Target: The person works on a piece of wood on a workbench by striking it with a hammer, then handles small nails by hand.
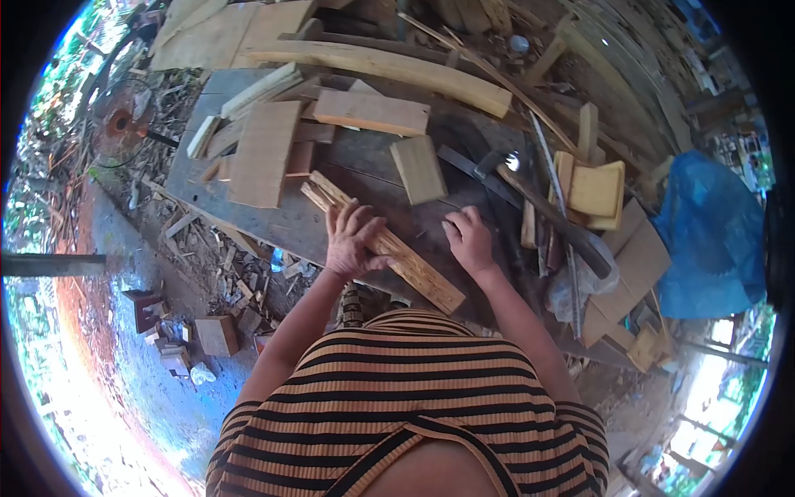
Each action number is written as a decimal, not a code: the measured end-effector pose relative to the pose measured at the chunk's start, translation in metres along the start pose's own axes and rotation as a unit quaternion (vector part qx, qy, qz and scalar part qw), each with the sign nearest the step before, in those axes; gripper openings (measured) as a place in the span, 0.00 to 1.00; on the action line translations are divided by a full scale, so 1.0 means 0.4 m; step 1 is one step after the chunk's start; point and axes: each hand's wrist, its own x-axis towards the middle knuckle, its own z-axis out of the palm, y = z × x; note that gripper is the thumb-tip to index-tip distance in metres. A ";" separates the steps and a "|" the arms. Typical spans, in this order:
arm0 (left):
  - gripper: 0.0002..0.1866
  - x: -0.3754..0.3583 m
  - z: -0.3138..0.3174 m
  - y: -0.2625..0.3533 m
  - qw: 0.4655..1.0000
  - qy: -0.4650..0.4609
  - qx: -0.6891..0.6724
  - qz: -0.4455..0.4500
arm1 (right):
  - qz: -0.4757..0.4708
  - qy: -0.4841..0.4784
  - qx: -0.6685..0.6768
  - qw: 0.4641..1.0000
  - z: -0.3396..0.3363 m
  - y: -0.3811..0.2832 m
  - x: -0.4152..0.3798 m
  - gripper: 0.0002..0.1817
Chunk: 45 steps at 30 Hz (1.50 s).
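My left hand [354,238] lies over a long, rough-edged wooden strip [418,273], its fingers across the top and its thumb along the near side. The strip runs diagonally at the table's near edge. To the right of it, my right hand [469,236] rests above the dark tabletop with its fingers curled in; whether something small is inside is hidden. Beyond my hands stands a short wooden block [418,170]. A hammer [530,192] lies to the right of my right hand, its head toward the block.
On the dark worktable [356,157] lie a flat board [265,153], a thick plank piece [373,112] and several offcuts. At the right are a yellow tray [596,195], cardboard [633,273] and a blue plastic bag [710,240]. A fan [121,123] stands at the left.
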 end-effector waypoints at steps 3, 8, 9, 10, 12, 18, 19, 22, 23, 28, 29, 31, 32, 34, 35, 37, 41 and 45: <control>0.45 0.000 -0.002 0.000 1.000 -0.011 0.000 -0.022 | 0.028 -0.019 -0.019 0.999 -0.059 -0.037 0.001 0.09; 0.44 0.005 -0.011 0.009 1.000 -0.009 0.003 -0.013 | 0.018 -0.024 -0.018 0.999 -0.042 -0.007 -0.035 0.12; 0.44 0.008 -0.013 0.011 1.000 -0.006 0.004 -0.015 | 0.017 -0.014 -0.022 1.000 -0.034 -0.008 -0.035 0.12; 0.44 0.010 -0.017 0.012 1.000 -0.006 0.004 -0.007 | 0.020 -0.008 -0.024 0.999 -0.028 -0.010 -0.036 0.12; 0.45 0.021 -0.025 0.023 1.000 -0.006 0.021 -0.009 | 0.015 0.011 -0.023 1.000 -0.021 -0.017 -0.036 0.11; 0.18 0.086 -0.030 0.143 0.999 -0.033 0.017 -0.024 | 0.083 -0.019 -0.065 0.994 0.000 -0.031 -0.015 0.08; 0.17 0.097 -0.012 0.158 0.998 -0.053 0.004 -0.033 | 0.095 -0.036 -0.077 0.992 0.002 -0.033 -0.008 0.08; 0.13 0.128 0.020 0.185 0.996 -0.081 0.001 -0.033 | 0.107 -0.061 -0.095 0.988 0.003 -0.038 0.006 0.09; 0.12 0.133 0.029 0.187 0.994 -0.097 0.005 -0.049 | 0.105 -0.073 -0.097 0.987 0.004 -0.039 0.008 0.09; 0.07 0.142 0.066 0.178 0.990 -0.124 0.032 -0.064 | 0.076 -0.071 -0.099 0.990 0.007 -0.039 0.011 0.09; 0.06 0.141 0.073 0.177 0.989 -0.128 0.041 -0.059 | 0.056 -0.050 -0.090 0.993 0.007 -0.035 0.012 0.08; 0.06 0.140 0.080 0.177 0.988 -0.134 0.051 -0.057 | 0.078 -0.034 -0.045 0.995 0.000 -0.023 0.016 0.07; 0.06 0.140 0.083 0.177 0.988 -0.134 0.053 -0.052 | 0.098 -0.018 -0.002 0.995 -0.005 -0.015 0.020 0.05; 0.06 0.141 0.084 0.178 0.988 -0.135 0.058 -0.051 | 0.089 0.020 0.046 0.995 -0.021 -0.002 0.034 0.04; 0.07 0.143 0.084 0.181 0.988 -0.134 0.057 -0.051 | 0.122 0.009 0.098 0.988 -0.032 0.005 0.038 0.05; 0.07 0.146 0.091 0.192 0.988 -0.134 0.055 -0.050 | 0.196 -0.018 0.185 0.963 -0.044 0.020 0.042 0.07; 0.08 0.158 0.114 0.219 0.991 -0.112 0.050 -0.055 | 0.227 -0.038 0.178 0.957 -0.046 0.029 0.029 0.09; 0.07 0.175 0.137 0.246 0.993 -0.095 0.031 -0.056 | 0.141 0.007 0.105 0.984 -0.030 0.034 0.001 0.15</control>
